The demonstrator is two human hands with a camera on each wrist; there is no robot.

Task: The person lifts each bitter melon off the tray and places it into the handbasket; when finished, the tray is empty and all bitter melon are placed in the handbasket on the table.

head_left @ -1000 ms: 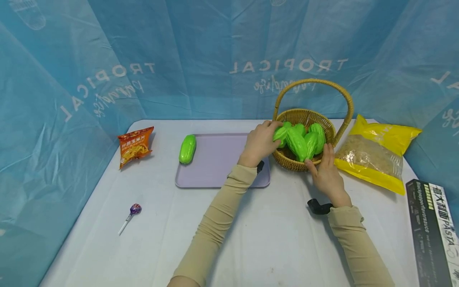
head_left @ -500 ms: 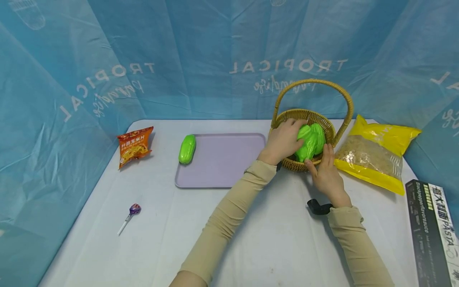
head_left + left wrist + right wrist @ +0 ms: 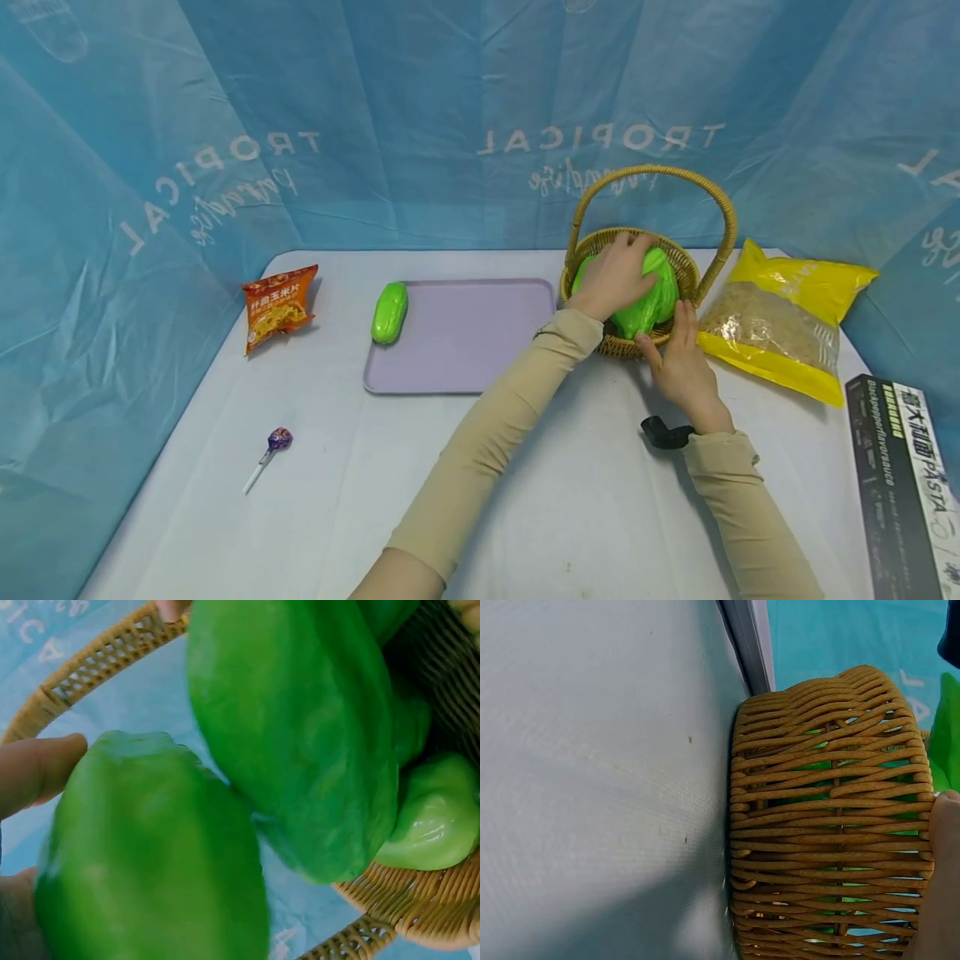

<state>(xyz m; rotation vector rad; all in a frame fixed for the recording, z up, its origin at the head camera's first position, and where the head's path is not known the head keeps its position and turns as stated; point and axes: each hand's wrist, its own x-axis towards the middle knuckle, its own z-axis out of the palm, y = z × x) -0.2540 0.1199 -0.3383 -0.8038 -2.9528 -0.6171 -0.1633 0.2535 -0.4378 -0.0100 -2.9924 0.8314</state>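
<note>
Inside basket (image 3: 686, 271), left hand (image 3: 615, 275) fingers curled over green gourd (image 3: 645, 304), right hand (image 3: 678, 362) bracing rim.

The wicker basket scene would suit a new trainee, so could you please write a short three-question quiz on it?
1. True or false: the left hand is inside the wicker basket on the green gourds.
2. What does the right hand touch? A the yellow bag; B the basket; C the lollipop.
3. What lies on the left edge of the purple tray?

Key: 1 true; 2 B; 3 a single green gourd.
</note>
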